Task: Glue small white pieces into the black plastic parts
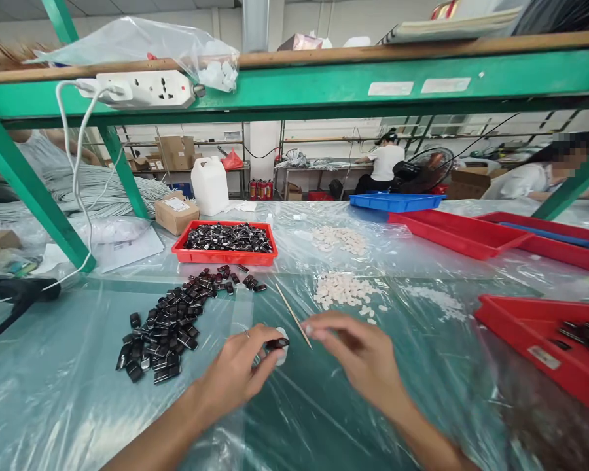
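My left hand (pixel 233 366) pinches a small glossy black plastic part (pixel 278 343) between thumb and fingers. A whitish round piece (pixel 283 357) shows just behind those fingertips; whether they touch it I cannot tell. To the right, my right hand (pixel 363 353) has its thumb and forefinger closed on a small white piece (pixel 309 331). A thin wooden stick (pixel 292 314) lies on the table between the hands. Loose black parts (pixel 169 324) are heaped left of my left hand. Small off-white pieces (pixel 344 290) lie in a pile beyond my right hand.
A red tray (pixel 226 258) full of black parts stands behind the heap. Farther back lie more off-white pieces (pixel 338 240). Tiny translucent bits (pixel 436 301) are scattered at right, near a red bin (pixel 544 327). A green shelf frame (pixel 304 85) spans overhead. Other people sit beyond.
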Demonstrator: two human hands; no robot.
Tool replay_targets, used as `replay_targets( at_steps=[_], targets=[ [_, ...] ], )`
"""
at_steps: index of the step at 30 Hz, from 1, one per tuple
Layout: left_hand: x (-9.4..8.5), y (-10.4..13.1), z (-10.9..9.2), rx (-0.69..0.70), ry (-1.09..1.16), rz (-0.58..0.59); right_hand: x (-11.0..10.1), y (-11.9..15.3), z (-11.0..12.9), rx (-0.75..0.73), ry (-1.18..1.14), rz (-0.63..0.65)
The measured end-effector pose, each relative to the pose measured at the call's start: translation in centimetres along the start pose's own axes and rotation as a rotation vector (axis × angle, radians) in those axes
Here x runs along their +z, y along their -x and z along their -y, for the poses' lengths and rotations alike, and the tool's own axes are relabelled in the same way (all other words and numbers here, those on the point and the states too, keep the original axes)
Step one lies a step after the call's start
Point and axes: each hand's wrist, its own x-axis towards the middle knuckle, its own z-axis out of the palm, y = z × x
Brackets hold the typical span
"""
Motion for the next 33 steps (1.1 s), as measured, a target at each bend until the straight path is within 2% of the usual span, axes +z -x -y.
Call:
replay_targets(
  at_steps=[1,4,7,11,16,19,22,24,30,33],
  targets=[
    [0.3,0.2,-0.3,-0.014,0.025,-0.004,0.9,0.7,0.8,-0.078,-0.057,-0.002],
    [0.9,0.6,-1.1,-0.041,0.158,-0.008,2.6,2.0,1.8,-0.188,-0.12,-0.003],
    [0.9,0.6,-1.5,-0.047,0.285,0.005,2.9,2.3,1.7,-0.224,-0.08,-0.016],
    [0.8,0.6,-1.8,-0.061,0.343,0.023,2.7,2.1,1.6,-0.265,0.005,-0.038],
    [1.2,0.9,-2.1,-0.107,0.399,0.024,3.1,2.5,1.7,-0.174,-0.028,-0.031],
    [1.9,1.2,-2.6,-0.212,0.578,0.019,3.6,3.2,1.5,-0.111,-0.064,-0.053],
    [2.5,1.4,-3.0,-0.333,0.75,0.008,3.6,3.4,1.4,-0.152,-0.033,-0.067],
    [2.7,1.4,-3.1,-0.361,0.737,-0.009,3.4,3.2,1.5,-0.165,-0.004,-0.034],
    [2.1,0.8,-2.7,-0.322,0.602,-0.007,2.9,2.1,2.1,-0.101,-0.043,0.07],
    [1.7,0.1,-2.4,-0.388,0.669,-0.025,1.5,0.6,0.7,-0.053,-0.005,0.062]
  ],
)
